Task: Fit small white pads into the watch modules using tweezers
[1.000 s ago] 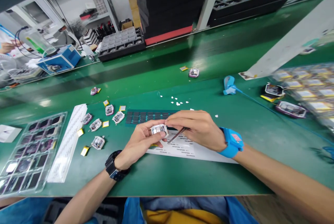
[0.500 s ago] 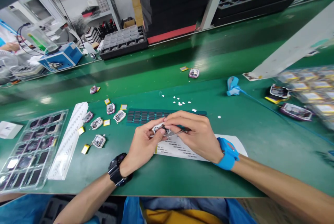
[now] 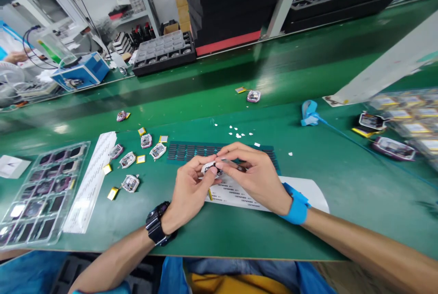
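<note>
My left hand (image 3: 193, 186) grips a small white watch case (image 3: 207, 166) with dark parts inside, its thumb pressed on the open face. A yellow-edged battery (image 3: 210, 194) hangs just below the case. In my right hand (image 3: 262, 180) is a slim metal tool, apparently tweezers (image 3: 236, 164), pinched between the fingers, its tip close to the case; the fingers hide part of it. Under both hands lies a white printed sheet (image 3: 301, 189). Behind them is a green sheet with rows of dark strips (image 3: 185, 151).
Several open watch cases (image 3: 130, 183) with batteries lie to the left, beside a white printed strip (image 3: 80, 202) and a clear tray of screens (image 3: 54, 225). White dots (image 3: 238, 136) are scattered behind. At right are a blue strap with cord (image 3: 310, 113), more cases (image 3: 393, 148) and a slanted post (image 3: 383, 75).
The case has tilted in my left hand, and the tool in my right hand now lies at a different angle. The battery shows more plainly below. The view has shifted slightly.
</note>
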A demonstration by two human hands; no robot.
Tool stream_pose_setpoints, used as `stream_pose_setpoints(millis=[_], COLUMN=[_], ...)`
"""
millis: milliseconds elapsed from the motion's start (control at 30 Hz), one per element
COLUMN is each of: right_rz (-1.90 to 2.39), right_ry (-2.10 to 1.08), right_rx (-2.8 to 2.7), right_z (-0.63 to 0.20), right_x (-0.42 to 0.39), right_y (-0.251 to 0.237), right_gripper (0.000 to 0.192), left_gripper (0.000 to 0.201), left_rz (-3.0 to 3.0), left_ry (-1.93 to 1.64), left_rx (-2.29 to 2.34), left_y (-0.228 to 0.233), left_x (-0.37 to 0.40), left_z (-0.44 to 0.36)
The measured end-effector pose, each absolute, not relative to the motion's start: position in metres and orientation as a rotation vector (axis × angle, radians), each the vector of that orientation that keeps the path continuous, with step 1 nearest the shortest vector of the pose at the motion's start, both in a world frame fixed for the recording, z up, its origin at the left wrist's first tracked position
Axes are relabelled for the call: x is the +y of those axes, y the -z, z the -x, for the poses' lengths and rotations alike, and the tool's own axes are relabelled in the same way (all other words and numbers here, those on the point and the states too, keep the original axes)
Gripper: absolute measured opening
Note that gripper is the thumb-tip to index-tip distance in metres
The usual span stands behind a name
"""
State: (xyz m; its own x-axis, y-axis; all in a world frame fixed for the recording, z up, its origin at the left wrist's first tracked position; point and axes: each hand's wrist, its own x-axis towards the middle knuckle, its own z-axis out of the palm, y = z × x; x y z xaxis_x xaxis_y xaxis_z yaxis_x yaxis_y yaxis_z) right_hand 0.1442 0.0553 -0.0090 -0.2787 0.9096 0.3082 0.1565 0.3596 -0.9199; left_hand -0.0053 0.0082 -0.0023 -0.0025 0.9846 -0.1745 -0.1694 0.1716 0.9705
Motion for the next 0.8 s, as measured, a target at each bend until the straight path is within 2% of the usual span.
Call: stream_pose_setpoints(millis=[233, 367, 800], right_rz=[0.983, 0.988, 1.018], right_ry=[-1.335, -1.285, -1.192], right_rx=[-1.684, -1.704, -1.721], right_z=[-0.152, -0.153, -0.150], right_x=[0.063, 0.060, 0.051], right_y=[-0.003, -0.008, -0.008], right_gripper=[0.011, 0.007, 0.012], left_gripper=[0.025, 0.024, 0.013], left_rz=[-1.032, -1.055, -1.174], left_ry=[-1.134, -1.140, -1.166], left_rx=[1.253, 1.294, 1.433], left_y=[0.002, 0.003, 0.005], left_x=[0.007, 0.007, 0.006], left_z=[0.008, 0.007, 0.002])
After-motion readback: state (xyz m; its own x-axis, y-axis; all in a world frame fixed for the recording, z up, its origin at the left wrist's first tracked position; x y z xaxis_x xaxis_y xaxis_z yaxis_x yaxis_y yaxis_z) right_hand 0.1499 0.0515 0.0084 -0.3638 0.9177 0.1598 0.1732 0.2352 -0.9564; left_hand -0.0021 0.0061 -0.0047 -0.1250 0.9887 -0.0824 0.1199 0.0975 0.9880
